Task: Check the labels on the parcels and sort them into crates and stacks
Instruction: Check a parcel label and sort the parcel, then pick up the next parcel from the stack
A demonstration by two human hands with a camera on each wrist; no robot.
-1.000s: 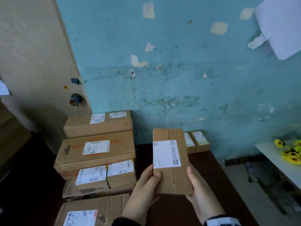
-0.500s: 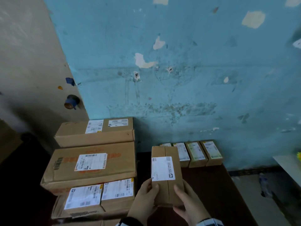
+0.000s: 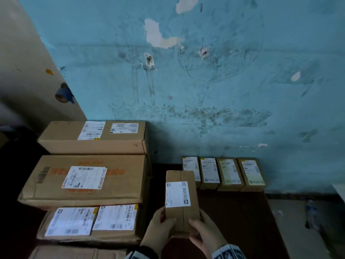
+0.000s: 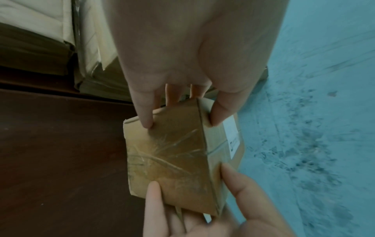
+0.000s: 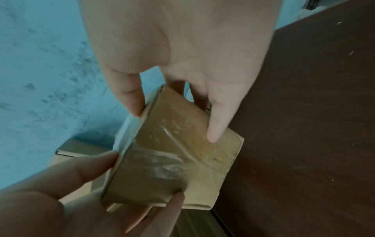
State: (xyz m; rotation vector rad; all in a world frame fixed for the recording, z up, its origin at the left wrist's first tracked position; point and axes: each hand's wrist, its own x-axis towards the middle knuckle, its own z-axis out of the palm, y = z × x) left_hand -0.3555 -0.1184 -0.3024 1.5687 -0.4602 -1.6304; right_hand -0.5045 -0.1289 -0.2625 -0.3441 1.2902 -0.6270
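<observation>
1. The parcel (image 3: 180,200) sits between my left hand (image 3: 162,228) and right hand (image 3: 205,234), both sets of fingers (image 4: 147,115) pinching its near, taped end; it could tip forward out of them.
2. Narrow brown carton, white label on top.
3. Beyond my fingers, four small boxes (image 3: 223,173) line the wall; I might knock them.
4. Left of my fingers, stacked cartons (image 3: 89,176) on the desk (image 3: 242,221).

Held parcel (image 3: 183,212) is showing plain brown cardboard under glossy clear tape, carrying a white label (image 3: 177,194) with black print. Bench (image 3: 233,221) is presenting dark reddish-brown. Wall (image 3: 224,90) is showing scuffed turquoise with cream patches. Stacked cartons (image 3: 89,184) are showing brown; one is bearing orange lettering.
</observation>
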